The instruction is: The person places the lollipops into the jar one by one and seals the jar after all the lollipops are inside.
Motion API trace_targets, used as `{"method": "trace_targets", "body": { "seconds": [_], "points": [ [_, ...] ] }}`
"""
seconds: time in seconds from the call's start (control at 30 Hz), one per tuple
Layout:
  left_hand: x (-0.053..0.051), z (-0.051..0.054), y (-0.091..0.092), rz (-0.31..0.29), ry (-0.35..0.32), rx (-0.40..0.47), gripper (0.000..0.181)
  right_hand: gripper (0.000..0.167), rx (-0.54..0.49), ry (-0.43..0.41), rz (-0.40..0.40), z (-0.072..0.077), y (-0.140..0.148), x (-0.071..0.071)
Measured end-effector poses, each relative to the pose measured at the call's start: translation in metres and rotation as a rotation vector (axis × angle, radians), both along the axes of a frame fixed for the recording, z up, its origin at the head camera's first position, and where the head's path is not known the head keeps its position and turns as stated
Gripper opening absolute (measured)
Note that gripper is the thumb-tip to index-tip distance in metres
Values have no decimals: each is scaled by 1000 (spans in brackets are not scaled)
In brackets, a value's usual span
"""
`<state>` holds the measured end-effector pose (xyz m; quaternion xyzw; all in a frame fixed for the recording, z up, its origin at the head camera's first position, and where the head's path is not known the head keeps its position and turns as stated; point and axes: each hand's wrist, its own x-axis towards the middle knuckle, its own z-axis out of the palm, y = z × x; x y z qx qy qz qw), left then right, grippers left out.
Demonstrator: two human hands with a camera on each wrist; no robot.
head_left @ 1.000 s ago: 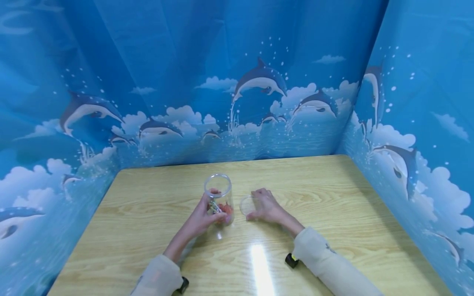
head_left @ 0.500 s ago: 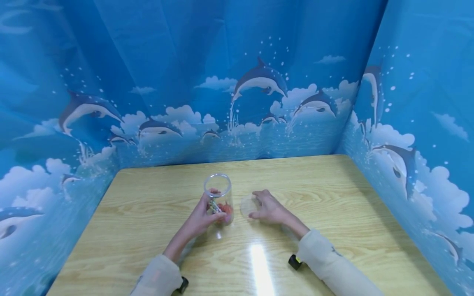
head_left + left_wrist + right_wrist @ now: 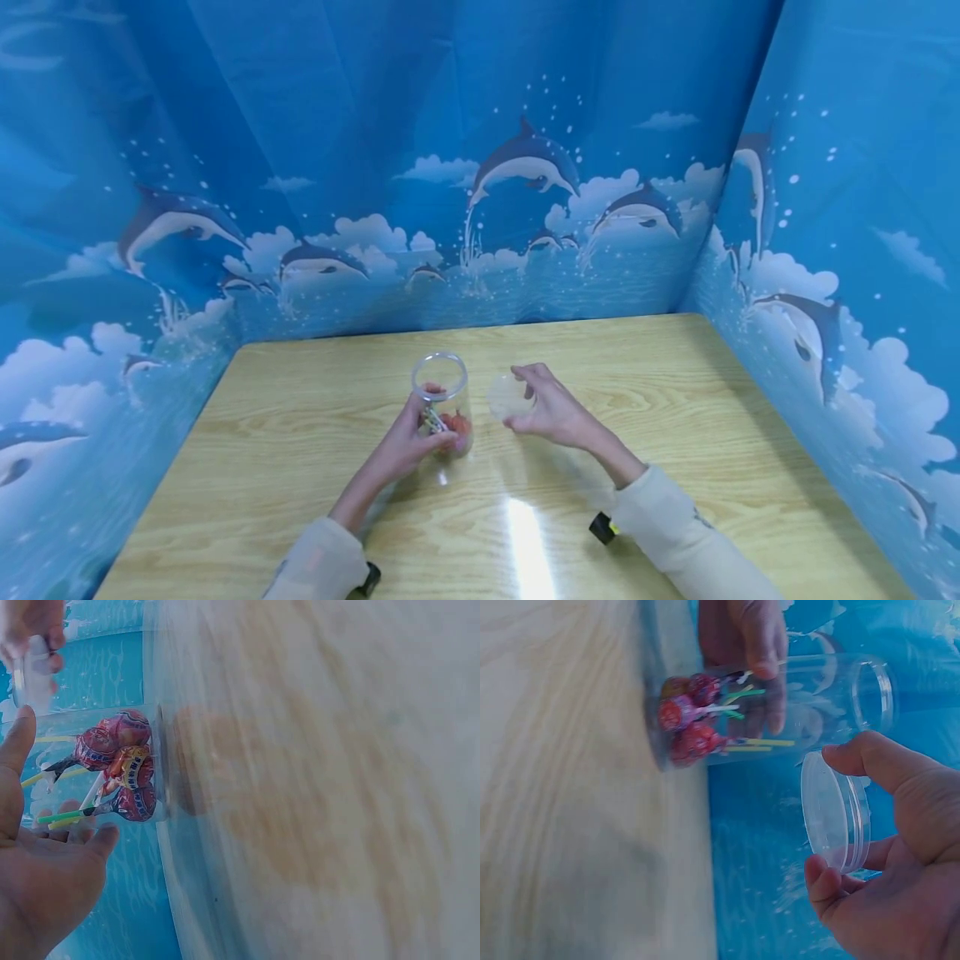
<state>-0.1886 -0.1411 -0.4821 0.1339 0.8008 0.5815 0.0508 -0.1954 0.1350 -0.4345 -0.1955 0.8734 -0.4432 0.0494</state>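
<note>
A clear, tall jar (image 3: 457, 392) stands upright on the table with its mouth uncovered. Several wrapped lollipops (image 3: 694, 739) lie at its bottom, their coloured sticks pointing up. My left hand (image 3: 405, 442) grips the jar's lower side, thumb on the near face and fingers behind. To the right of the jar, my right hand (image 3: 551, 408) pinches a round clear lid (image 3: 829, 814) by its rim between thumb and fingers. The lid is off the table, apart from the jar. In the left wrist view the lid (image 3: 34, 675) shows beyond the jar.
The wood-grain table (image 3: 315, 400) is bounded at the back and right by a blue curtain (image 3: 337, 167) printed with dolphins. A bright light reflection (image 3: 528, 542) lies on the tabletop near the front. A small black device (image 3: 602, 527) sits at the right wrist.
My right hand has raised the lid from the tabletop, moving slightly up and away from me. The left hand and the jar have stayed in place.
</note>
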Motion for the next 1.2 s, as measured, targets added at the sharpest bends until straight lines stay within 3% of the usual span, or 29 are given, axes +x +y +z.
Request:
{"method": "trace_targets", "body": {
  "seconds": [0.27,0.6,1.0,1.2],
  "points": [
    [1,2,0,6,1,-12,74,90,12,130,36,29,-5,8],
    [0,0,1,4,11,-21,74,89,71,202,58,53,-11,9],
    [0,0,1,-1,20,-20,72,86,112,243,81,65,-16,5],
    [-1,-1,0,-3,30,-16,72,86,-47,221,64,60,-19,0]
  ]
}}
